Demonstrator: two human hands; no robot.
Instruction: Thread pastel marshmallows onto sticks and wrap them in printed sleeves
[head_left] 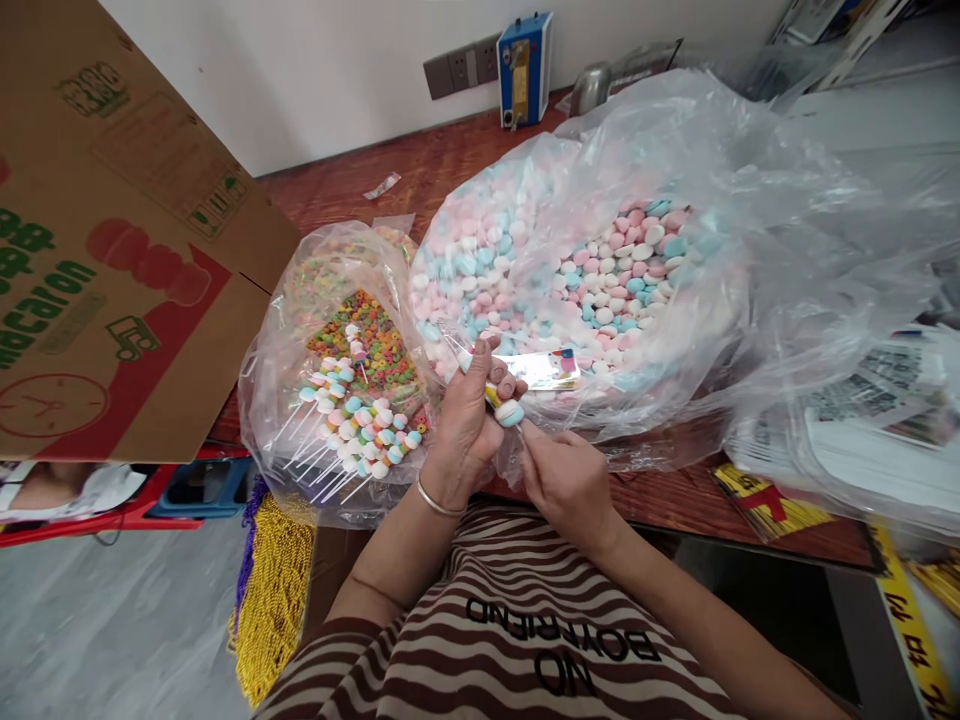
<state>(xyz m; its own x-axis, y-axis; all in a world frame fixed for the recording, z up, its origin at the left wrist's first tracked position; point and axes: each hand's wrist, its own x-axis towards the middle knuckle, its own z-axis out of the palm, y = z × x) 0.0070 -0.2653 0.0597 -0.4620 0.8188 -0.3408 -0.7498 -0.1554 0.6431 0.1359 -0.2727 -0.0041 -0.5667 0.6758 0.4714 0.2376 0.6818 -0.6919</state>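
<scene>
Head view: at centre, the left hand (pixel 469 425) grips a candy skewer (pixel 504 405), fingers closed around its stacked sweets. At five o'clock of it, the right hand (pixel 566 480) pinches the skewer's stick. At twelve o'clock, a large clear bag (pixel 675 150) holds pink, blue and white sweets. At nine o'clock, a smaller bag (pixel 270 350) holds finished skewers. A cardboard box (pixel 112 250) reads "macaron". The striped shirt (pixel 517 640) reads "NO BOYFRIEND". All sit on a red-brown tabletop (pixel 420 170).

ahead: big candy bag (pixel 600 260) blocks | left: small bag (pixel 337 370), cardboard box (pixel 112 250) | gap between bags narrow
</scene>
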